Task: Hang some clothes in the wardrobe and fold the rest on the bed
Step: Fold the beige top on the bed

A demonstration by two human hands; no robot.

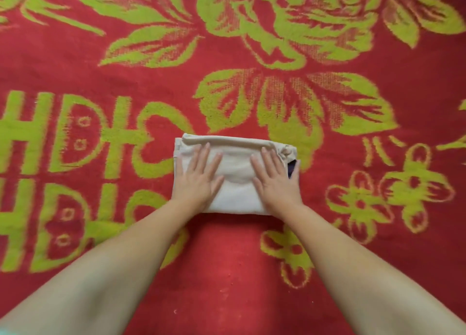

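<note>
A cream garment [235, 173], folded into a compact rectangle, lies on the bed's red blanket [227, 259] in the middle of the head view. My left hand [198, 177] lies flat on its left half with fingers straight and spread. My right hand [274, 178] presses flat on its right half in the same way. A thick rolled fold runs along the garment's far edge. A sliver of dark fabric [292, 169] peeks out at the garment's right edge beside my right hand.
The red blanket with large yellow-green flowers and lettering fills the whole view. No other clothes, hangers or wardrobe show in this frame.
</note>
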